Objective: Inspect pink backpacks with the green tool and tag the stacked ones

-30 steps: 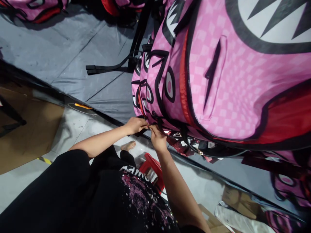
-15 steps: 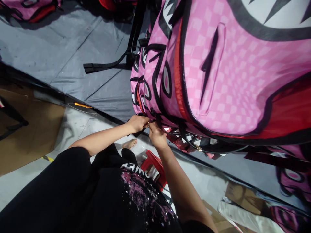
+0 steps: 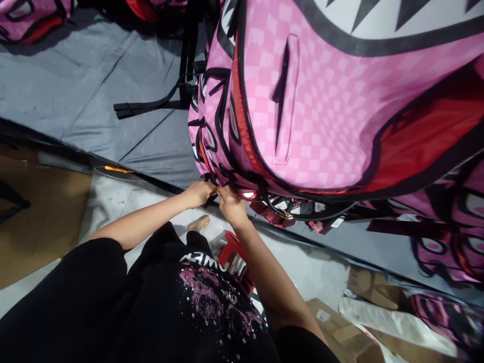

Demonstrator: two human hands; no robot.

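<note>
A large pink checkered backpack (image 3: 313,101) with black trim, red panels and a toothed-mouth print lies on the grey-covered table (image 3: 147,141). At its lower left edge, my left hand (image 3: 202,193) and my right hand (image 3: 230,204) meet, fingers closed in a pinch. What they pinch is small and hidden by the fingers. A black cord (image 3: 321,217) with a gold-coloured fitting hangs from the bag's near edge, right of my right hand. Black webbing straps (image 3: 151,107) stretch out to the left of the bag.
More pink bags lie at the upper left (image 3: 34,20) and right. Red and white tags (image 3: 280,212) hang below the large bag. On the floor are a red stool (image 3: 230,249), a large cardboard box (image 3: 41,206) at left and another box (image 3: 336,327) at lower right.
The view has shifted, so the backpack appears further left and more of its red panel shows. Both hands stay pinched together at the same edge of the bag.
</note>
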